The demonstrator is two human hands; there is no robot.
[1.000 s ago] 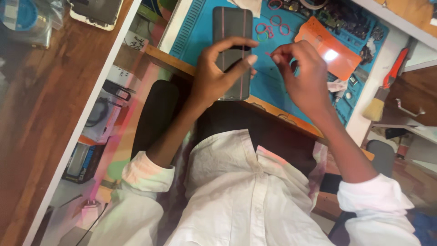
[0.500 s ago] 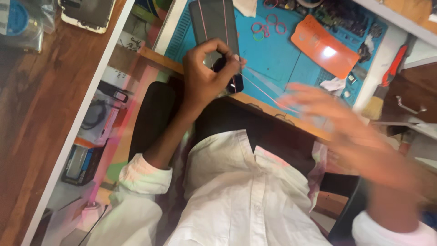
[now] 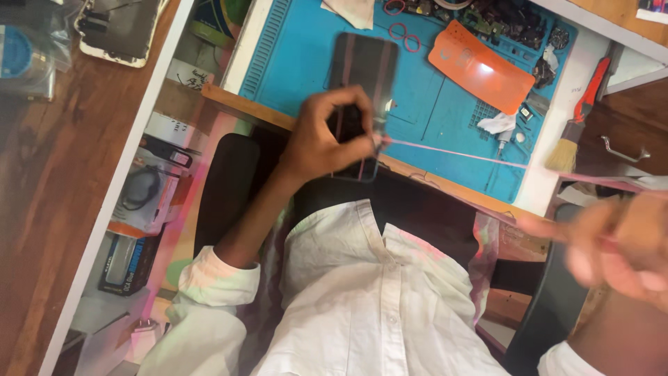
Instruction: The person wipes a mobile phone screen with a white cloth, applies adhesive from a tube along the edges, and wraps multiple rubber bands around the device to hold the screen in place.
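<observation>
The left hand (image 3: 327, 143) pins the dark phone (image 3: 362, 97) on the blue mat (image 3: 431, 104) while the blurred right hand (image 3: 612, 244), pinching, has the clear film (image 3: 452, 152) stretched mostly off.

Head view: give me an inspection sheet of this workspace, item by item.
Surface: blue work mat on a white bench; wooden table at far left.
Job's things: dark phone lying at the mat's near edge; thin film strip stretched from it toward the right.
Clutter: orange card, red rubber rings, small parts, brush, cloth.
Grippers: left hand pressing on the phone; right hand, blurred, pinching the strip's far end.
Cables: nothing seen.
Surroundings: opened phone on the wooden table; boxes below; drawer handle.
</observation>
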